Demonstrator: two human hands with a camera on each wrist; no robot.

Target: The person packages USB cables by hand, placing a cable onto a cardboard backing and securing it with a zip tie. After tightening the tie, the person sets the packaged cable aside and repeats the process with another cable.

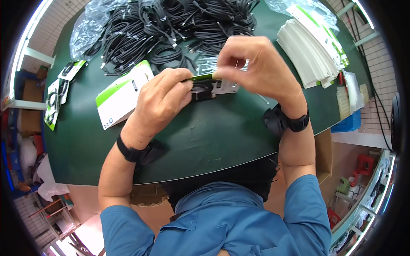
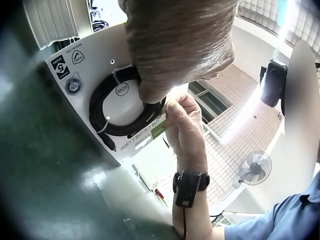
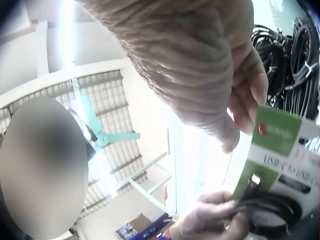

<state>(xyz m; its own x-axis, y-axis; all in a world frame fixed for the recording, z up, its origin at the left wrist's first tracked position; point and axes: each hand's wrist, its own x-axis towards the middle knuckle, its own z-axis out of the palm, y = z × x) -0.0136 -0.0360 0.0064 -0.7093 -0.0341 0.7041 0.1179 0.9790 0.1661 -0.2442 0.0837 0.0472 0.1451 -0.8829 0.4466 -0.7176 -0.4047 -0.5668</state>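
Note:
My left hand (image 1: 160,96) grips a green-and-white packaging card (image 1: 224,88) labelled "USB-C to USB-C cable". Against the card lies a coiled black cable (image 2: 97,102), with white ties (image 2: 106,121) around it in the left wrist view. Fingers of the left hand press on the coil. My right hand (image 1: 260,64) is bent over the card's upper edge, thumb and fingertips close together. A thin light strand, like a tie, shows at those fingertips. The card's green corner (image 3: 275,130) sits just beside them in the right wrist view.
Black cables (image 1: 171,25) are heaped at the back of the green table (image 1: 192,141), with loose ties (image 1: 207,64) in front. A card stack (image 1: 305,55) stands right; more cards (image 1: 121,102) lie left of the hands. Carded cables (image 1: 52,104) lie at the far left, plastic bags behind.

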